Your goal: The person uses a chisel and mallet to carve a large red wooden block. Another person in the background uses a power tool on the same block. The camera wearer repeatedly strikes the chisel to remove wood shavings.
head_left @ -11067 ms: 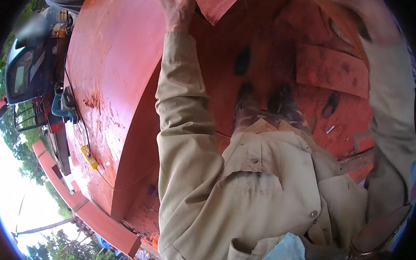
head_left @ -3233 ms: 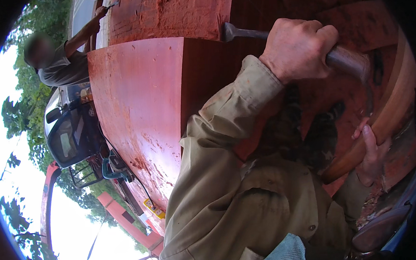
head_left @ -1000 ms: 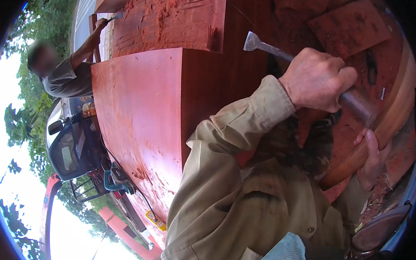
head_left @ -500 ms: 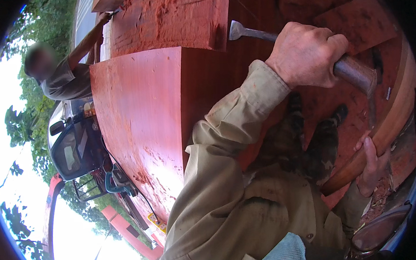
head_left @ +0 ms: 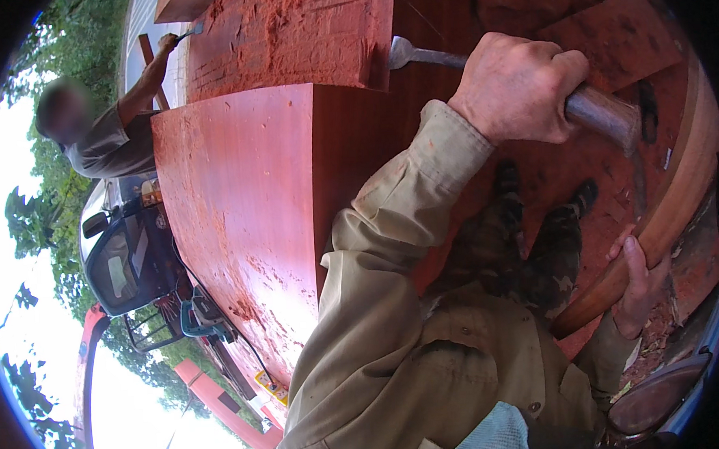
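My left hand (head_left: 523,86) is wrapped round a chisel (head_left: 606,114) with a metal blade and a thick, worn handle. Its flared tip reaches the edge of a rough-cut, shaving-covered face (head_left: 293,41) on a large reddish timber; whether it touches cannot be told. Beside this face rises a smooth reddish timber block (head_left: 234,166). Low on the right, my right hand (head_left: 643,279) is closed round a long brown wooden bar (head_left: 686,175), which looks curved here and runs out toward the rim. A dark thin rod (head_left: 640,185) shows between the chisel's butt and that hand.
At the far left a person (head_left: 115,144) in a grey shirt holds a tool over the timber. Near the block's left side lie a teal power tool (head_left: 198,318) with a cord and a yellow box (head_left: 270,385). A dark vehicle (head_left: 121,261) stands beyond. Reddish dust covers the ground.
My left hand and the chisel have shifted slightly left, bringing the tip closer to the timber's edge. The other person's arm and tool have moved a little.
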Available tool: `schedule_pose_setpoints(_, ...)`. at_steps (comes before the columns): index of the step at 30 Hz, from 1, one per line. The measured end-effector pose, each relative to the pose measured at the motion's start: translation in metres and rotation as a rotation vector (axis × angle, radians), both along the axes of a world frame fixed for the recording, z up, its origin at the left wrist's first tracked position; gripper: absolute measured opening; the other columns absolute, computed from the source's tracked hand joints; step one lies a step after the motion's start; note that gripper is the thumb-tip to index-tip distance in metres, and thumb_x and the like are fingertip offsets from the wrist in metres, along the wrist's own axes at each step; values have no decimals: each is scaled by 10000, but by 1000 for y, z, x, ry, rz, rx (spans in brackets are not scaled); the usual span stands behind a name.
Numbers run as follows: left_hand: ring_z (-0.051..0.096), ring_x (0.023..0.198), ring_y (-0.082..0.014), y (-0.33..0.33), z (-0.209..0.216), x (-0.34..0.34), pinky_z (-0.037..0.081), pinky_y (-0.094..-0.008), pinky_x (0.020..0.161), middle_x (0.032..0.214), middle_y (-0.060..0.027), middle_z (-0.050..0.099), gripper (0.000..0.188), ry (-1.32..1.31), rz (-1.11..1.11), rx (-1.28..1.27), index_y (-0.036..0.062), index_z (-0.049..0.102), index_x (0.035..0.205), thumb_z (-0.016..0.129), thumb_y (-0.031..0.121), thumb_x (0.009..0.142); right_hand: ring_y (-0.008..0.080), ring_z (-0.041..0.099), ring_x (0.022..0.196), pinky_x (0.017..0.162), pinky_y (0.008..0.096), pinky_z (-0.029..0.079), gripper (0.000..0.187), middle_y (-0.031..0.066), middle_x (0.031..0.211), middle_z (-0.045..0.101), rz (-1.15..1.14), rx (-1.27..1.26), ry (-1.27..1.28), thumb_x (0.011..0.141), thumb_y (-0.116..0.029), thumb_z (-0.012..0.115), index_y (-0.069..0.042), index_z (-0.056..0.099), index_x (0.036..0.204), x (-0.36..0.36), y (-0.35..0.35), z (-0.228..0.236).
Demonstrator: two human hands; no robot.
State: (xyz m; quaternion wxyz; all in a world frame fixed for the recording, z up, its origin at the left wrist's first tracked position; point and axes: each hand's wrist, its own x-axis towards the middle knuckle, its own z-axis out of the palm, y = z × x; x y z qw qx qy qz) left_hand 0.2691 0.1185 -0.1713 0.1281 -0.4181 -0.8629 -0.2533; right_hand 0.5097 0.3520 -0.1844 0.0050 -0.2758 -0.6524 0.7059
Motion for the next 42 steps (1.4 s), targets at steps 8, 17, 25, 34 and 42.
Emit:
schedule_pose_setpoints(8,724,683,-282,-3,3,0,575,-429,568,710,-42,680,291,6,-4,58,148,664,822,846,275,633,184,594,792,779,341,508,283,119,897,625,44,-10,45,986,-93,648,67,576,1207,-5,-2,6)
schedule_pose_setpoints(17,715,649,-294,-9,10,-5,567,-422,557,681,-56,665,300,33,-9,141,141,663,789,853,293,612,188,590,774,782,342,506,336,119,880,620,0,10,47,969,-108,658,80,562,1231,-8,-7,11)
schedule_pose_setpoints(25,698,622,-323,-15,17,-14,558,-429,558,661,-79,645,328,35,-26,251,126,664,799,883,297,626,193,608,796,825,348,520,454,123,963,636,-12,-18,264,950,-101,677,95,532,1333,-31,-16,28)
schedule_pose_setpoints(34,698,632,-318,-14,11,-17,556,-426,560,681,-81,652,326,41,-11,254,124,663,802,873,296,621,215,674,947,886,359,535,557,142,1095,681,165,250,84,860,-38,795,65,548,1348,-57,-26,49)
schedule_pose_setpoints(42,708,638,-294,-7,1,-17,542,-439,532,677,-56,659,275,10,28,124,137,630,746,808,297,611,218,655,1019,916,369,519,417,164,1135,641,263,604,137,876,-84,758,46,605,1241,-64,-31,43)
